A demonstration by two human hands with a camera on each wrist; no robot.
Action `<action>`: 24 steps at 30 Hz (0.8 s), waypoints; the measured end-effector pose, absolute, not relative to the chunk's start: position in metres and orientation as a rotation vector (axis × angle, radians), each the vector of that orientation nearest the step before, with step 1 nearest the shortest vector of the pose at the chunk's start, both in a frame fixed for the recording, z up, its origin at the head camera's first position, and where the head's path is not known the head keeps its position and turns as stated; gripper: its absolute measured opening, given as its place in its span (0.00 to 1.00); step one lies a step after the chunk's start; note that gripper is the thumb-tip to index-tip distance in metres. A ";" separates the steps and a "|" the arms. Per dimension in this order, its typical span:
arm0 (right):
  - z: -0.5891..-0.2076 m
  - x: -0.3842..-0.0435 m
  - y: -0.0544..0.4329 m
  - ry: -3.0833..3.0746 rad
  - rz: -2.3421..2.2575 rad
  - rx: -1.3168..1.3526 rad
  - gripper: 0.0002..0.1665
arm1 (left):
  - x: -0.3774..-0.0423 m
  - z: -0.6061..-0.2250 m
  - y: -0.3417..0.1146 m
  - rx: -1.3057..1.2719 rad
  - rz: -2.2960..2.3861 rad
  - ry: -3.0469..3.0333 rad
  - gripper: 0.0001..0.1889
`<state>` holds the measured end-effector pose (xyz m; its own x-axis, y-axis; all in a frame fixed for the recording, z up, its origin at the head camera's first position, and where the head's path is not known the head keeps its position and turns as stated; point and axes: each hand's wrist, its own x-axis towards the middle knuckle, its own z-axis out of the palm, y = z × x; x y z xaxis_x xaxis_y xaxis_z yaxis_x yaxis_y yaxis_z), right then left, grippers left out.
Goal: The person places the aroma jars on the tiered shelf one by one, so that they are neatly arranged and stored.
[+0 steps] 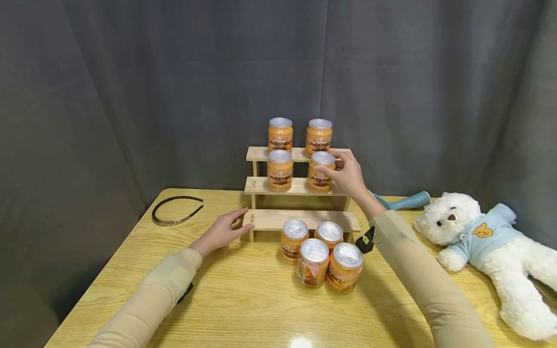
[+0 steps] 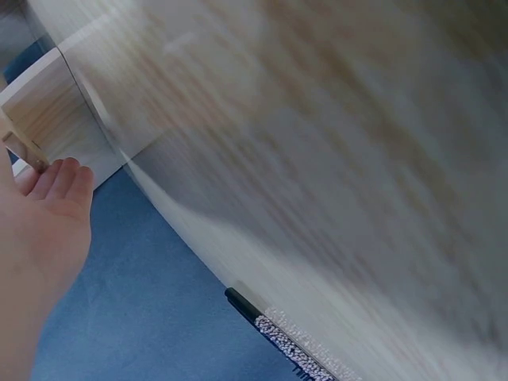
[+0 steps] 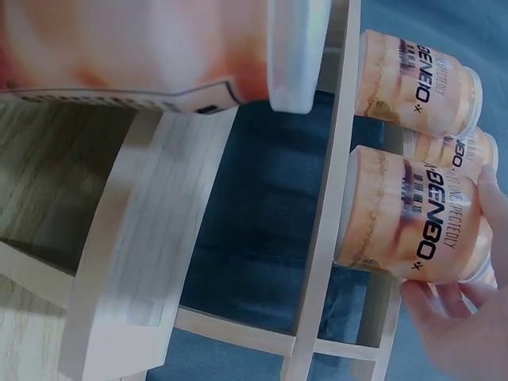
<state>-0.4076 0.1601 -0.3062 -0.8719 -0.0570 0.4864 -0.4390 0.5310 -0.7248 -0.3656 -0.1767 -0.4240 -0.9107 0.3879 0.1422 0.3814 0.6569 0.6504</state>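
A three-step wooden display shelf (image 1: 271, 220) stands on the table. My right hand (image 1: 349, 175) grips an orange jar (image 1: 319, 182) with a silver lid near its top, upright at the middle step's right side. In the right wrist view, thumb and fingers pinch this jar (image 3: 413, 218) at its lid end. Another jar (image 1: 279, 176) stands left of it, and two more, a left jar (image 1: 280, 135) and a right jar (image 1: 319, 137), are on the top step. My left hand (image 1: 222, 231) touches the lowest step's left end with extended fingers, also seen against the wood in the left wrist view.
Several orange jars (image 1: 312, 270) cluster on the table (image 1: 235, 299) before the shelf's right half. A black headband (image 1: 167, 222) lies at the left. A blue object (image 1: 409, 201) and a white plush bear (image 1: 491, 241) lie at the right. Behind hangs a grey curtain (image 1: 196, 96).
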 end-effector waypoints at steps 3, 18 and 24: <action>-0.306 -0.407 0.160 -2.401 1.287 0.395 0.40 | -0.366 -0.424 -0.177 0.665 1.112 2.852 0.39; -0.301 -0.393 0.173 -2.489 1.310 0.421 0.43 | -0.364 -0.422 -0.175 0.658 1.108 2.848 0.39; -0.299 -0.377 0.183 -2.488 1.266 0.471 0.42 | -0.364 -0.422 -0.175 0.654 1.120 2.843 0.40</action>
<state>-0.3770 0.1833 -0.2991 -0.8981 -0.1484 0.4141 -0.4221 0.5556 -0.7163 -0.3640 -0.1751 -0.4221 -0.9123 0.3868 0.1345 0.3746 0.6554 0.6559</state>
